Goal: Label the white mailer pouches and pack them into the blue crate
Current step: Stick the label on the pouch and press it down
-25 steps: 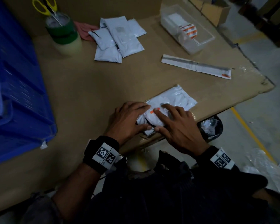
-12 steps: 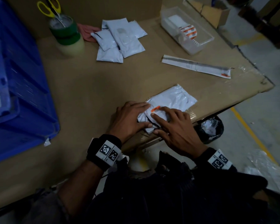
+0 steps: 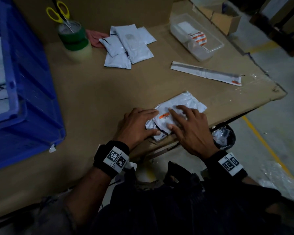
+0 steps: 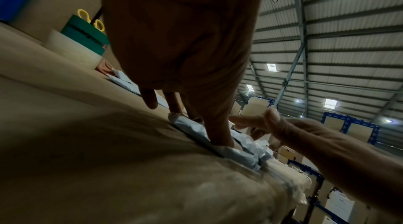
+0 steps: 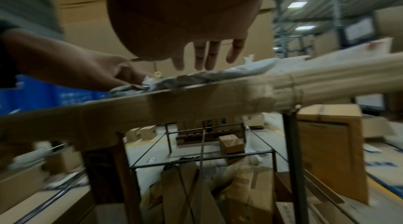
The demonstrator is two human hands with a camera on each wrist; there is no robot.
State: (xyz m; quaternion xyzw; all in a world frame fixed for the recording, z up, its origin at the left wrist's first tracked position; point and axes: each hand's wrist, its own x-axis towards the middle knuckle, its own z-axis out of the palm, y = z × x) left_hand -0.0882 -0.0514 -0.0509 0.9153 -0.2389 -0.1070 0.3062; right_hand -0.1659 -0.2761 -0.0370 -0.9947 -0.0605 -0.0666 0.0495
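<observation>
So the right hand [image 3: 190, 129] now has its fingers spread further up the white mailer pouch [image 3: 185, 103], uncovering more of the orange label [image 3: 165, 115]; a second ago they sat right beside it.

White mailer pouch [image 3: 185, 103] lies flat near worktop front edge, crumpled, glossy, long axis angled toward far right; near-left end overhangs the edge a little. Small white label [image 3: 165, 116] with orange bar stuck on its top face. Pile of unlabelled white pouches [image 3: 128, 46], four or so, overlapping, flat at worktop back. Blue crate [image 3: 29, 102] at left on worktop, ribbed walls, white items inside, contents mostly out of frame.
</observation>
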